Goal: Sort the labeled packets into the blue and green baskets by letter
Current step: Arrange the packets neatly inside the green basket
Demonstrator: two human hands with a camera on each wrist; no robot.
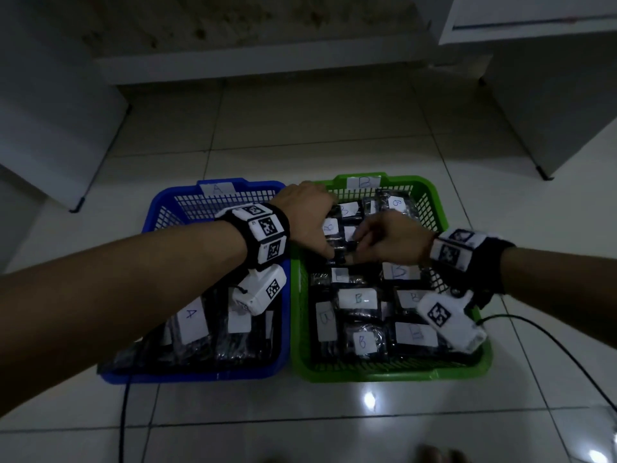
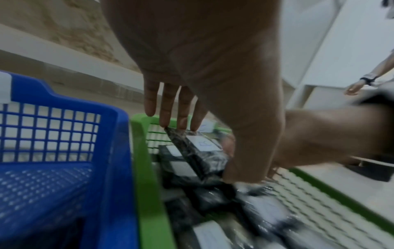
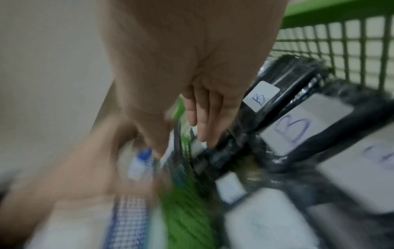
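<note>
The blue basket (image 1: 213,375) (image 2: 64,104), tagged A, stands on the left and holds black packets labeled A (image 1: 192,322). Beside it, the green basket (image 1: 394,374) (image 2: 145,168) (image 3: 319,8), tagged B, is full of black packets labeled B (image 1: 359,299) (image 3: 261,97). Both hands meet over the far left part of the green basket. My left hand (image 1: 310,225) (image 2: 213,84) spans a tilted black packet (image 1: 344,245) (image 2: 200,151), fingertips on its far edge and thumb on its near edge. My right hand (image 1: 390,242) (image 3: 192,67) grips the same packet from the right; its label letter is blurred.
Both baskets sit on a glossy tiled floor. White furniture legs stand at the back left and back right. A black cable (image 1: 551,335) runs off to the right, another cable (image 1: 124,412) trails from the blue basket. Another person's hand (image 2: 358,86) shows at the far right.
</note>
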